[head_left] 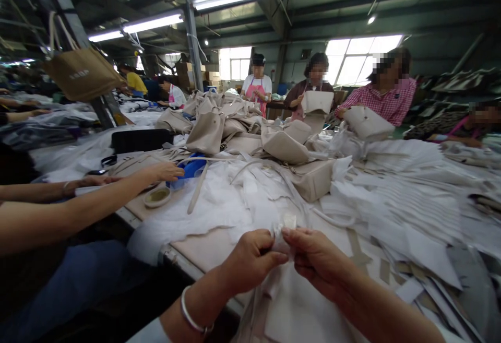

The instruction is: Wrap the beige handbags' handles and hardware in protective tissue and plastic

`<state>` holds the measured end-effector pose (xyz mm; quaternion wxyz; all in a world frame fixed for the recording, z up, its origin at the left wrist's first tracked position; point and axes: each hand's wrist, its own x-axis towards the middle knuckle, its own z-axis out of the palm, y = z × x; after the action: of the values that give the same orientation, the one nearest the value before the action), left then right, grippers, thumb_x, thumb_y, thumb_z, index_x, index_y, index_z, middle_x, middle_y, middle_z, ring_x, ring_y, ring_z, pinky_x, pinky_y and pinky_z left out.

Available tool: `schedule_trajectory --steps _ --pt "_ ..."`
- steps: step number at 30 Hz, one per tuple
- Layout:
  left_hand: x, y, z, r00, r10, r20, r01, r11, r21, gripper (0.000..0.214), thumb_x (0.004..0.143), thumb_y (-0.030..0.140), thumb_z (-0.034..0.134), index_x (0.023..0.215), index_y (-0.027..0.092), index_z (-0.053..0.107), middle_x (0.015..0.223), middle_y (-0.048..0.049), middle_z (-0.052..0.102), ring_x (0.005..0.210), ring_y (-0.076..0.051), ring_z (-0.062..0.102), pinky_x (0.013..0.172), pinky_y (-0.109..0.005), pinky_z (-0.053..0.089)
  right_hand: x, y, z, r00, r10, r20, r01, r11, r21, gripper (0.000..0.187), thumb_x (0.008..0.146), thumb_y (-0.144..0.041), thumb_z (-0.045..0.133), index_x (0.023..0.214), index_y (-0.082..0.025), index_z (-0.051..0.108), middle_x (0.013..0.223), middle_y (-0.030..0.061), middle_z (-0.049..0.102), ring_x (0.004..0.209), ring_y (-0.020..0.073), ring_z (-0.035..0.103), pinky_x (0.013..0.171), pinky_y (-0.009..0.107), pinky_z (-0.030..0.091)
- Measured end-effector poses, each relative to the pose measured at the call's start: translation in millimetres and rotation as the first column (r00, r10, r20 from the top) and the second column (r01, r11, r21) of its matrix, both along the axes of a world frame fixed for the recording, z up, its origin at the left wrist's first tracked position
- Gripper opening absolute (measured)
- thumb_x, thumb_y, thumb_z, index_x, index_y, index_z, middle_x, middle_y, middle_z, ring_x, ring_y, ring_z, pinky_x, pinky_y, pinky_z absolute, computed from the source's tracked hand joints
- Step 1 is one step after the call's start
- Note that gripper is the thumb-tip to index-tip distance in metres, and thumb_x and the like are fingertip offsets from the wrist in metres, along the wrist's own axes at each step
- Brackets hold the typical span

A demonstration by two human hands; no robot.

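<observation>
Both of my hands are closed on a small piece of thin whitish wrapping (288, 222) over the near edge of the table. My left hand (250, 257), with a silver bangle at its wrist, pinches it from the left between thumb and bent fingers. From the right, my right hand (323, 262) grips it between thumb and fingers. Whether the wrapping encloses anything is hidden. Just below my hands lies a pale flat piece (291, 306), partly covered by them. Beyond them, a beige handbag (313, 180) with a long strap rests among white tissue sheets (219, 207).
More beige handbags (207, 131) are heaped mid-table. A blue tray (191, 168) and round dish (157, 197) sit left, near a co-worker's arm (117, 194). White sheets (422, 191) and card strips (385, 270) cover the right. Several people work across the table.
</observation>
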<state>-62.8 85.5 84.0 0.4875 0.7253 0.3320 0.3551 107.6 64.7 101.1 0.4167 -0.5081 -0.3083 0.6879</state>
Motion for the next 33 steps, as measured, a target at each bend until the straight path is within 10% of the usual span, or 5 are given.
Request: schedule_trajectory --steps 3,10,19,27,33 --pt "3 7 6.1 1.000 -0.006 0.009 0.008 0.974 -0.228 0.040 0.086 0.049 0.059 0.070 0.013 0.067 0.058 0.0034 0.046 0.057 -0.010 0.039 0.055 -0.023 0.031 -2 -3 -1.7 0.932 -0.014 0.361 -0.037 0.990 0.134 0.037 0.074 -0.050 0.067 0.063 -0.021 0.047 0.045 -0.0087 0.032 0.042 0.0069 0.023 0.043 0.025 0.015" --pt "31 12 0.7 0.981 0.192 -0.025 -0.191 0.945 -0.265 0.046 0.077 0.051 0.066 0.053 0.016 0.048 0.055 0.0051 0.037 0.056 -0.009 0.033 0.052 -0.024 0.024 4 -9 -3.6 0.288 -0.233 0.929 -0.494 0.795 0.352 0.021 0.088 -0.024 0.046 0.074 -0.016 0.059 0.074 0.0099 0.063 0.069 0.0195 0.052 0.064 0.033 0.031" --pt "28 6 3.0 0.988 0.127 0.084 -0.085 0.919 -0.385 0.030 0.075 0.038 0.068 0.060 0.014 0.059 0.056 0.0048 0.043 0.056 -0.009 0.035 0.055 -0.023 0.029 23 -3 3.5 0.996 0.036 0.087 -0.027 0.994 -0.103 0.036 0.088 -0.050 0.054 0.072 -0.019 0.048 0.056 -0.0070 0.039 0.042 0.0040 0.015 0.041 0.021 0.008" --pt "24 14 1.9 0.990 0.035 -0.138 -0.070 0.964 -0.257 0.044 0.084 0.053 0.057 0.064 0.014 0.064 0.054 0.0038 0.043 0.055 -0.010 0.037 0.052 -0.024 0.026 15 5 -20.9 0.972 -0.055 0.230 0.030 0.993 0.110 0.031 0.076 -0.042 0.068 0.066 -0.018 0.052 0.047 -0.0090 0.032 0.042 0.0057 0.021 0.042 0.023 0.015" --pt "41 29 -10.8 0.986 0.160 -0.039 -0.155 0.821 -0.549 0.045 0.061 0.055 0.076 0.058 0.015 0.055 0.049 0.0070 0.040 0.045 -0.006 0.027 0.044 -0.023 0.017 15 -6 -34.5 0.533 -0.199 0.822 -0.339 0.840 0.423 0.028 0.085 -0.032 0.053 0.061 -0.018 0.053 0.061 0.0010 0.052 0.059 0.0137 0.041 0.058 0.029 0.027"
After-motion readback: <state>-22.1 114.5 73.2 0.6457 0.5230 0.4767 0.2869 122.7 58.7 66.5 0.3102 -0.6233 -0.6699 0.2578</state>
